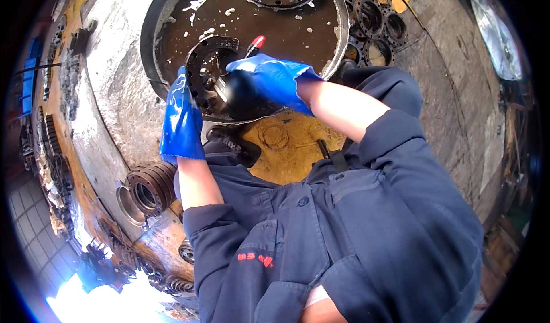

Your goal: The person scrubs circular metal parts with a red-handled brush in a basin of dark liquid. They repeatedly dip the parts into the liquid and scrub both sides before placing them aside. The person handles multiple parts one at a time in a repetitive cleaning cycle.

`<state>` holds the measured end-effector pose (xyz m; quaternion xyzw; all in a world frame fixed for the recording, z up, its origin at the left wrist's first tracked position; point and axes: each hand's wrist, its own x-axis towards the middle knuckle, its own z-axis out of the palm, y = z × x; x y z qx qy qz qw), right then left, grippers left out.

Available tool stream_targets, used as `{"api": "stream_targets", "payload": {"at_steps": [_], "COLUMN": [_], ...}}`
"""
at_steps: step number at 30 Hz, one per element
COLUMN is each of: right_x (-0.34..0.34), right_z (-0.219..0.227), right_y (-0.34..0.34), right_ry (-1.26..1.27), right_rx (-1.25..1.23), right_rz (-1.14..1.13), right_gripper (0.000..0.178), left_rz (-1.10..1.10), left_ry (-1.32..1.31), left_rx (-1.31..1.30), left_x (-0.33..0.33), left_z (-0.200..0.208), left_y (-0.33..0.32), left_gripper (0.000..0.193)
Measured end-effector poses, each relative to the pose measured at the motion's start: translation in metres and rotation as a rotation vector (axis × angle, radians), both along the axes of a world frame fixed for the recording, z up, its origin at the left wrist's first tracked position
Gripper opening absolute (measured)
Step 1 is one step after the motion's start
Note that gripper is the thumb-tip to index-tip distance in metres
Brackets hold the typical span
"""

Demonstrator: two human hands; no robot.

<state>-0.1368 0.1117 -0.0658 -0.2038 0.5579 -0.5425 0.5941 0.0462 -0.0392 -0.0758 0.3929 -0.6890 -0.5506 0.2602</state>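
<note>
In the round metal tub [148,51] of murky brown liquid, a dark steel flange ring [201,56] with bolt holes is tilted up against the near left rim. My left hand [182,117], in a blue rubber glove, grips the ring's left edge; its thumb is hidden. My right hand [272,79], gloved alike, is closed around a red-tipped handle [258,42] over the ring. Pale, flat strips show below these fingers, against the ring's inside; a dark blur hides how they join the handle. Another flange [279,1] lies at the tub's far side.
Several dark rings [369,16] are piled right of the tub. A stack of rusty flanges [150,190] stands at my left beside my leg. A yellow metal surface [281,145] lies between my knees. Clear plastic [495,36] lies at the far right.
</note>
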Motion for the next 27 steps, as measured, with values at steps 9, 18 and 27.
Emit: {"api": "stream_targets", "payload": {"at_steps": [9,18,27], "right_x": [-0.022,-0.017,-0.047], "right_z": [0.009,-0.005,-0.009], "right_y": [-0.042,-0.019,-0.031], "right_ry": [1.312,1.529,1.933], "right_rx": [0.245,-0.759,-0.501], "right_rz": [0.551,0.635,0.546], "right_gripper": [0.038,0.050,0.043], "left_rz": [-0.013,0.089,0.074], "left_ry": [0.002,0.070,0.157], "left_rx": [-0.051,0.093,0.300], "left_x": [0.003,-0.004,-0.006], "left_z": [0.001,-0.006,0.012], "left_y": [-0.003,-0.005,0.009], "left_gripper": [0.048,0.047,0.046]}}
